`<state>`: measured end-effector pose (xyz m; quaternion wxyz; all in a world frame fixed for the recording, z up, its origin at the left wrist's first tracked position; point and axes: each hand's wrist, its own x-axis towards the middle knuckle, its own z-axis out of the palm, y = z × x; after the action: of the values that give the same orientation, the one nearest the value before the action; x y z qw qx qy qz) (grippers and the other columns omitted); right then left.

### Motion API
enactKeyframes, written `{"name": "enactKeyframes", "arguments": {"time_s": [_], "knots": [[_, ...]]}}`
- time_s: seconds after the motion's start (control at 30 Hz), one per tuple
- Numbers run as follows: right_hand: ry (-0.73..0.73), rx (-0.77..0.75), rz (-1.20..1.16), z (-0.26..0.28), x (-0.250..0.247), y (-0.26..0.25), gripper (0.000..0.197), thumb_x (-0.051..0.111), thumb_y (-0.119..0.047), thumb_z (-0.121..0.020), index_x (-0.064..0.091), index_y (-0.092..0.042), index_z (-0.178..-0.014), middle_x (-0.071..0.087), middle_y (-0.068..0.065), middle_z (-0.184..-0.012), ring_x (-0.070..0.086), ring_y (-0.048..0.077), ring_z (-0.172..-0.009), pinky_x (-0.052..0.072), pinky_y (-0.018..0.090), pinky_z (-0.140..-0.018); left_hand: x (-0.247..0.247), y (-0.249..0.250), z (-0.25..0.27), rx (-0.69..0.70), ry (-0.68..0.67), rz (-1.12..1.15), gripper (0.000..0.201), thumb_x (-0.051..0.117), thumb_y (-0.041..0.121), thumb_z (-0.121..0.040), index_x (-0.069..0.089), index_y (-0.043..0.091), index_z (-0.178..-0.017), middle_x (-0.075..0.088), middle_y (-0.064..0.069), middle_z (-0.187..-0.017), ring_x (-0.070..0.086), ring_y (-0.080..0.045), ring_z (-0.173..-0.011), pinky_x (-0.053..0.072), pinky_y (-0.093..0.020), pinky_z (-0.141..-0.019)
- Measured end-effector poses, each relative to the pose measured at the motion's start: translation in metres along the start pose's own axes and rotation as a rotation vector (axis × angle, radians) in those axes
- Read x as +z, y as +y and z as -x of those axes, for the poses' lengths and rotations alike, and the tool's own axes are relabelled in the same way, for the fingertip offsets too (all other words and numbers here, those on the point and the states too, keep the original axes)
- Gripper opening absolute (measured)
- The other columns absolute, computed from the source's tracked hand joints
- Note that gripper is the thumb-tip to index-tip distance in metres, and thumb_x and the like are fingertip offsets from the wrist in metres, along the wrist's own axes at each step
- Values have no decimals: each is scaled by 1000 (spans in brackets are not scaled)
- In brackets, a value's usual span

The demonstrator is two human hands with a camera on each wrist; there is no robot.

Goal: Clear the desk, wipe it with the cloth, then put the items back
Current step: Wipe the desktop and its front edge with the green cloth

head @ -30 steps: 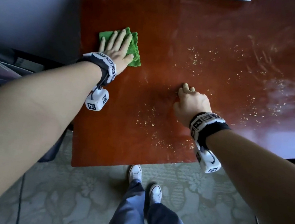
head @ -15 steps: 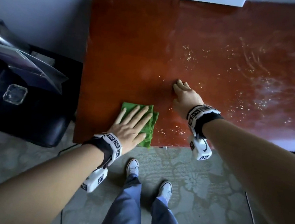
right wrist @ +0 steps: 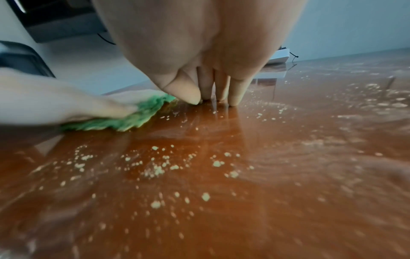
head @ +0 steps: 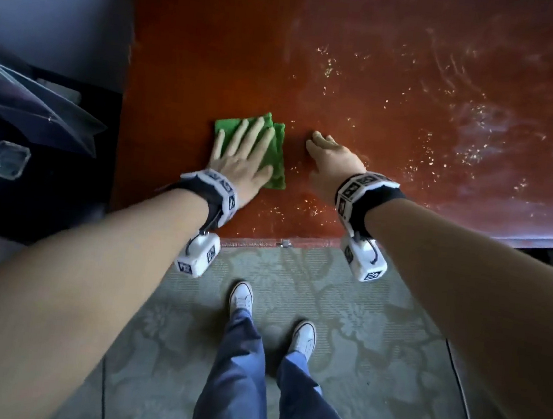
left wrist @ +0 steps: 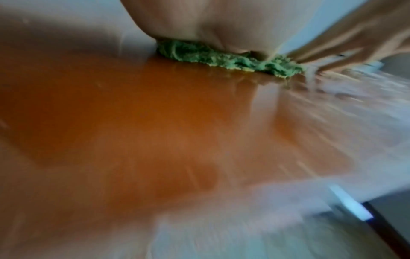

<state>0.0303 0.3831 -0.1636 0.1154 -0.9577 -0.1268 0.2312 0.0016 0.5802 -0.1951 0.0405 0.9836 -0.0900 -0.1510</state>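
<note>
- Green cloth (head: 271, 155) has come back up the bench (head: 211, 47) from the near edge since 0.5 s ago; now just L of R hand (head: 334, 159).
- L hand (head: 239, 160) flat on cloth, fingers straight, pressing, no grip closed.
- R hand propped on fingertips (right wrist: 235, 98), holds nothing, hasn't shifted.
- Crumbs (right wrist: 155, 170) remain R of cloth; wipe phase roughly mid, items not yet back.
</note>
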Motion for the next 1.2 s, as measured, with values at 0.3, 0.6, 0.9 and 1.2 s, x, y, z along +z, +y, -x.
{"name": "enactKeyframes", "arguments": {"time_s": [0.3,0.6,0.9,1.2], "knots": [[-21,-31,-16,18,7,11,71,46,-12,-90,21,-16,-156,9,0,-164,9,19,-151,26,41,-119,36,75,91,-73,-124,108,67,20,50,-101,-16,31,-154,-27,9,-159,-21,-13,-147,-11,-46,-119],[16,-90,2,16,7,15,67,44,-12,-92,22,-11,-155,11,5,-164,9,24,-151,15,35,-122,3,26,-9,-294,7,180,65,24,46,-102,-6,27,-156,-16,5,-163,-12,-16,-150,-6,-48,-119],[59,5,-7,-24,-12,35,73,44,-15,-91,13,-11,-157,0,5,-165,1,24,-151,10,36,-123,-29,-52,-103,-222,57,174,65,25,45,-100,-3,28,-156,-12,5,-164,-9,-16,-150,-6,-50,-119],[31,104,7,-20,-23,18,66,43,-25,-96,18,-9,-156,10,5,-164,9,23,-151,21,35,-119,-14,-11,-53,-38,49,19,67,29,46,-100,0,25,-157,-7,4,-164,-3,-20,-151,2,-51,-120]]}}
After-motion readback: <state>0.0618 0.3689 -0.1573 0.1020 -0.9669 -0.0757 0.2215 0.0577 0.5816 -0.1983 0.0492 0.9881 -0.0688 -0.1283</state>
